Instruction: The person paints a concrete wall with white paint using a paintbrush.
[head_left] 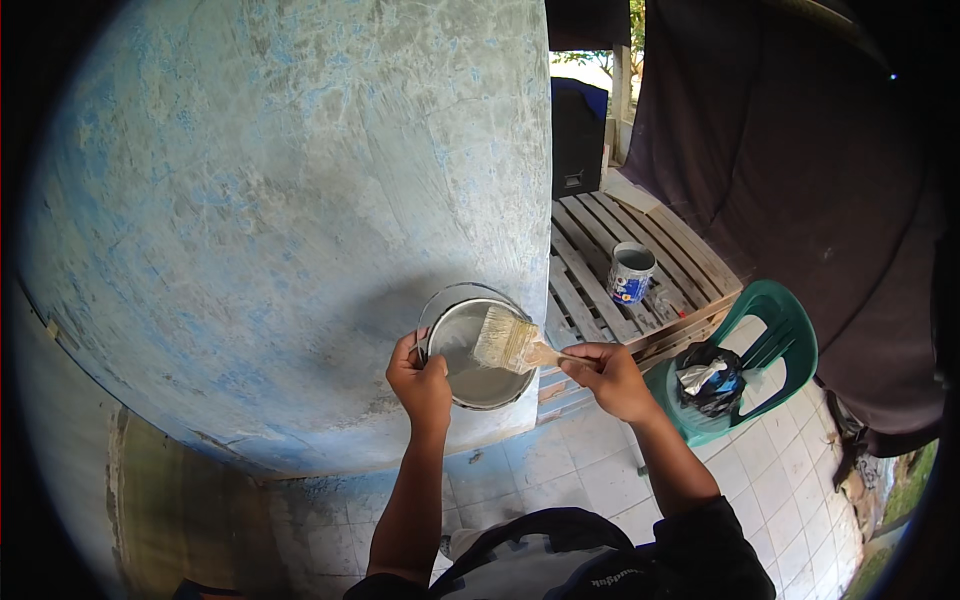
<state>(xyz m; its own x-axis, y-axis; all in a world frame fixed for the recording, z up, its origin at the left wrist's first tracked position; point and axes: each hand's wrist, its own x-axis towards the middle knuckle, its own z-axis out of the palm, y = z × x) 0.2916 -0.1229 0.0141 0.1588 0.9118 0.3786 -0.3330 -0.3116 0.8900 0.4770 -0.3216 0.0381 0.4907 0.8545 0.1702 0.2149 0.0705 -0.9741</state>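
Observation:
My left hand grips the left rim of a round bucket, thumb inside and fingers outside. Greyish paint lies inside, and the thin wire handle is tipped toward the wall. Between the fingers and thumb of my right hand is the wooden handle of a wide paintbrush. Its pale, paint-coated bristles point left over the bucket's opening; whether they touch the paint I cannot tell.
A patchy blue-grey wall stands in front, ending at a vertical edge. Beyond it, an open paint can rests on a slatted wooden platform near a black speaker box. A green plastic chair holds a black plastic bag. Dark cloth hangs right.

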